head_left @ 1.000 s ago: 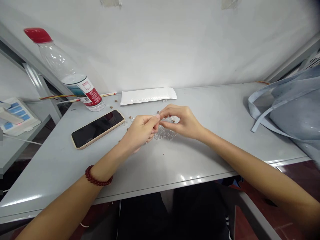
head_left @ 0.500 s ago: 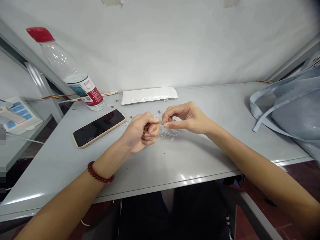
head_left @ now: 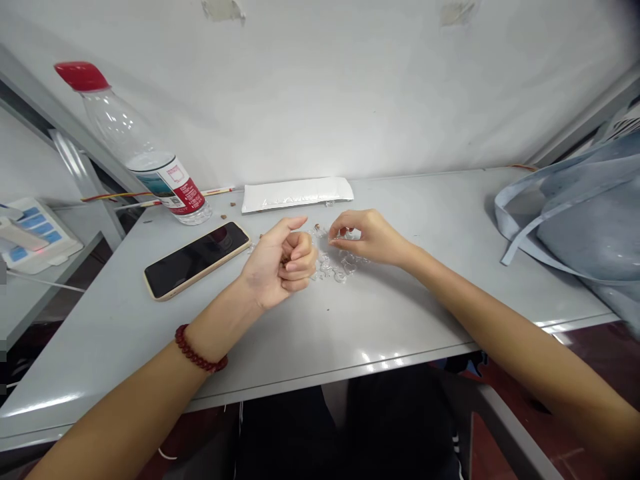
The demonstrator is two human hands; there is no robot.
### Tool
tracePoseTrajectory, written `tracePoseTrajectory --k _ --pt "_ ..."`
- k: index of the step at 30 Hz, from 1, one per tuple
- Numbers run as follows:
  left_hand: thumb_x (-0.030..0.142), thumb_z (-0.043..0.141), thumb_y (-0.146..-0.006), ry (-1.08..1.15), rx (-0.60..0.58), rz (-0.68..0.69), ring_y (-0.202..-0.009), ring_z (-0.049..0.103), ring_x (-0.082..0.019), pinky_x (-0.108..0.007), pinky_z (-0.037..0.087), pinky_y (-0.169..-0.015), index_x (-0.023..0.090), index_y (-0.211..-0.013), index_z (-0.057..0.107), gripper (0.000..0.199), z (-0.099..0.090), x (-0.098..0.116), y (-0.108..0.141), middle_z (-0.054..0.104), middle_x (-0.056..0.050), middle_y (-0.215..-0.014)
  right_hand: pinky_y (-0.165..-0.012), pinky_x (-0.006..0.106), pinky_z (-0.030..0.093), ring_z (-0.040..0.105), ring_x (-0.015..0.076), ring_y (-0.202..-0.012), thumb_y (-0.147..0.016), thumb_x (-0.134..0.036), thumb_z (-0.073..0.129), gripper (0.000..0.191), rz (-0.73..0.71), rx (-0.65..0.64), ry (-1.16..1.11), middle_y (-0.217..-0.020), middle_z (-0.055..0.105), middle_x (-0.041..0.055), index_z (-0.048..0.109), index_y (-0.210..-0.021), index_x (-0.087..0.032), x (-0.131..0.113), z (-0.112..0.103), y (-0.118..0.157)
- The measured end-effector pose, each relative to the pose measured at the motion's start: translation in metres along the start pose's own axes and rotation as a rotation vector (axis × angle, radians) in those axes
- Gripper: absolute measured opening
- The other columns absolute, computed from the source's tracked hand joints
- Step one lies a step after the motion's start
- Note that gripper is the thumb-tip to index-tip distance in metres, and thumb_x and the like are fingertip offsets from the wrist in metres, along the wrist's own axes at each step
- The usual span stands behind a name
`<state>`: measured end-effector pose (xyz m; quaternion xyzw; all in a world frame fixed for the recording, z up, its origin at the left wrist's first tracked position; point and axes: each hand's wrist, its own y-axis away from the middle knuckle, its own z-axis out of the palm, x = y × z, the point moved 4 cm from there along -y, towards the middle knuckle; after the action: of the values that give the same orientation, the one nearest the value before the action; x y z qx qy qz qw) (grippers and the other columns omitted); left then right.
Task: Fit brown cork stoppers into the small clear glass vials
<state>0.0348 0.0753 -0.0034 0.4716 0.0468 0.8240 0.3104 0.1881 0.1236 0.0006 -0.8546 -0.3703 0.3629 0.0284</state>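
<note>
My left hand [head_left: 283, 263] is above the table with its fingers curled into the palm and its thumb raised. Small brown bits show between the curled fingers, too small to name. To its right my right hand [head_left: 367, 237] has thumb and forefinger tips pressed together in a pinch; whether anything is between them cannot be made out. Below and between both hands lies a loose pile of small clear plastic pieces [head_left: 340, 273], some ring-shaped. One small brown bit [head_left: 317, 227] lies at the back of this pile.
A phone [head_left: 197, 259] lies left of my left hand. Behind it stands a red-capped bottle [head_left: 165, 177]. A white packet [head_left: 297, 193] lies near the wall. At the right is a grey-blue bag [head_left: 590, 213] with straps; a power strip [head_left: 37, 233] sits far left.
My left thumb has lifted away from the curled fingers. The right hand has drawn slightly back to the right, leaving a wider gap between the hands.
</note>
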Motion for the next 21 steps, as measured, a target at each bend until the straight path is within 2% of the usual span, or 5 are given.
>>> tracePoseTrajectory --k 3,5,9,14,21 --pt "0.032 0.044 -0.090 0.058 0.167 0.042 -0.027 0.019 -0.002 -0.014 0.015 -0.025 0.016 -0.044 0.041 0.050 -0.005 0.003 -0.003 0.029 0.006 -0.038 -0.074 0.032 0.043 0.055 0.0164 -0.075 -0.081 -0.017 0.059 0.008 -0.074 -0.081 0.165 -0.077 0.065 0.0049 0.066 -0.079 -0.015 0.005 0.007 -0.002" --pt "0.029 0.045 -0.090 0.065 0.211 0.053 -0.027 0.020 -0.002 -0.015 0.016 -0.025 0.015 -0.046 0.044 0.047 -0.009 0.004 -0.004 0.032 0.006 -0.039 -0.077 0.033 0.042 0.055 0.0174 -0.078 -0.082 -0.020 0.059 0.009 -0.099 -0.096 0.187 -0.080 0.064 0.0057 0.066 -0.082 -0.015 0.007 0.011 -0.006" --pt "0.026 0.046 -0.090 0.037 0.189 0.053 -0.027 0.022 -0.001 -0.014 0.018 -0.026 0.015 -0.048 0.046 0.043 -0.010 0.004 -0.004 0.033 0.006 -0.040 -0.077 0.033 0.042 0.054 0.0197 -0.087 -0.085 -0.021 0.056 0.016 -0.042 0.046 0.183 -0.095 0.063 0.0096 0.064 -0.096 -0.014 0.012 0.014 -0.021" --pt "0.025 0.048 -0.088 -0.028 0.174 0.040 -0.028 0.021 -0.001 -0.013 0.018 -0.027 0.014 -0.050 0.046 0.040 -0.007 0.001 -0.003 0.033 0.006 -0.041 -0.074 0.032 0.040 0.053 0.0192 -0.082 -0.085 -0.018 0.054 0.018 0.021 -0.035 0.241 -0.090 0.061 0.0101 0.066 -0.097 -0.012 0.020 0.028 -0.029" --pt "0.024 0.056 -0.083 -0.159 0.197 0.043 -0.031 0.022 -0.001 -0.014 0.017 -0.029 0.014 -0.054 0.050 0.031 -0.012 0.000 -0.005 0.034 0.007 -0.046 -0.076 0.033 0.040 0.052 0.0214 -0.089 -0.079 -0.005 0.050 0.024 0.019 -0.030 0.213 -0.088 0.066 0.0077 0.059 -0.099 -0.013 0.015 0.029 -0.022"
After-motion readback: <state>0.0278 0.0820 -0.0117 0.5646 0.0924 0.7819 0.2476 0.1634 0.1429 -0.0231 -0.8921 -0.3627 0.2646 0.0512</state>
